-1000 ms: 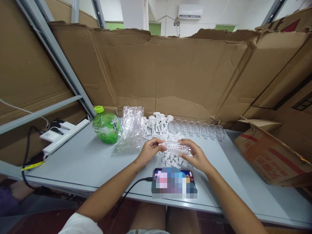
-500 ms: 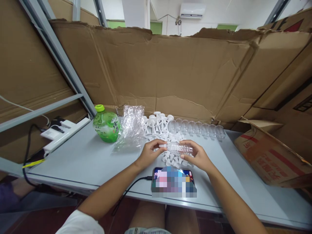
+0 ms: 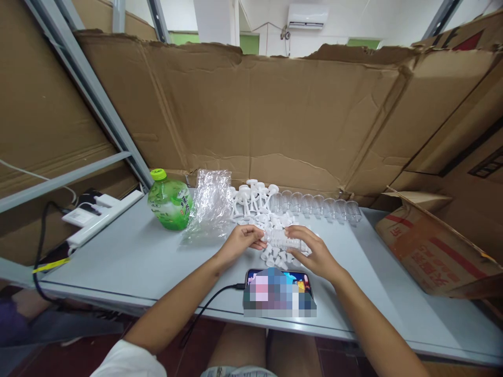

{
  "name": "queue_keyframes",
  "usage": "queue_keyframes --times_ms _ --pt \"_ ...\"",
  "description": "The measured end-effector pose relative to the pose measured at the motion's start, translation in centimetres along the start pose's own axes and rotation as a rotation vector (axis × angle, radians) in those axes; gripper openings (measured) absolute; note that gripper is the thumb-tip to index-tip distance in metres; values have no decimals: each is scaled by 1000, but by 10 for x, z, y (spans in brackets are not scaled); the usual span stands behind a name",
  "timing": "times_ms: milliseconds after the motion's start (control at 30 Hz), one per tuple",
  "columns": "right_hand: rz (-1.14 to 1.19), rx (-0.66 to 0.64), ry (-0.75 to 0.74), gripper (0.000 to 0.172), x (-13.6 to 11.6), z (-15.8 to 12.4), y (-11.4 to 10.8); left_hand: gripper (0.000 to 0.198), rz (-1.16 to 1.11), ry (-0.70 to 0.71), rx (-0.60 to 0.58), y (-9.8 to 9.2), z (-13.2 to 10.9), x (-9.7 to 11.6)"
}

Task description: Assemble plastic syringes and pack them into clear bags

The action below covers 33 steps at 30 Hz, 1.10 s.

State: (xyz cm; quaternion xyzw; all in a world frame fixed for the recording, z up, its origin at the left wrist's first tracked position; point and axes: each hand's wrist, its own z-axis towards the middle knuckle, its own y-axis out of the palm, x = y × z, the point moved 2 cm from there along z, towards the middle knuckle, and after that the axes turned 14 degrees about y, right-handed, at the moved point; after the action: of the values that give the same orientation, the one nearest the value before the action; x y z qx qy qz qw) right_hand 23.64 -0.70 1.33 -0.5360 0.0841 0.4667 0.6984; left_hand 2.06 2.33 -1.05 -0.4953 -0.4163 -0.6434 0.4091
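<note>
A stack of small clear plastic cups (image 3: pixel 283 240) lies sideways between both hands, just above the table. My right hand (image 3: pixel 312 252) is wrapped round its right part. My left hand (image 3: pixel 241 240) pinches the stack's left end with thumb and fingertips. Below them lies a heap of small white plastic pieces (image 3: pixel 277 257). Behind stand several white stemmed bases (image 3: pixel 251 198) and a row of clear cups (image 3: pixel 316 205).
A phone (image 3: pixel 278 285) on a black cable lies at the table's near edge. A green drink bottle (image 3: pixel 170 202) and a crumpled clear plastic bag (image 3: pixel 211 201) sit at the left. A white power strip (image 3: pixel 100 216) is far left, a cardboard box (image 3: pixel 436 246) at the right. Cardboard walls (image 3: pixel 275 115) stand behind.
Both hands and the cup stack have shifted slightly left and closer together; my left fingers have closed onto the stack's end. The view has barely moved.
</note>
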Motion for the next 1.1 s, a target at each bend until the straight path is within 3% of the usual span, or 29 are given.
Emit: queue_keyframes --times_ms 133,300,533,700,767,867,967,1033,1100 --pt "-125 35 -147 38 0 -1 2 35 -85 -43 -7 1 0 -4" --pt "-85 48 -123 41 -1 0 0 32 -103 4 -46 4 -1 -3" --pt "103 64 52 35 -3 2 -3 23 169 328 -37 6 -6 4" --pt "359 6 314 37 -2 3 0 15 502 708 -46 5 -16 13" --pt "511 -44 430 37 -2 3 3 11 557 786 -58 6 -19 15" --pt "690 -121 549 33 -1 3 7 22 493 707 -18 6 -19 15" --pt "678 -60 560 34 -1 3 7 43 248 464 -8 8 -14 12" --pt "625 -22 524 38 -2 4 6 39 121 300 -71 9 -11 8" --pt "600 -24 514 39 -2 4 6 31 134 258 -93 9 -10 6"
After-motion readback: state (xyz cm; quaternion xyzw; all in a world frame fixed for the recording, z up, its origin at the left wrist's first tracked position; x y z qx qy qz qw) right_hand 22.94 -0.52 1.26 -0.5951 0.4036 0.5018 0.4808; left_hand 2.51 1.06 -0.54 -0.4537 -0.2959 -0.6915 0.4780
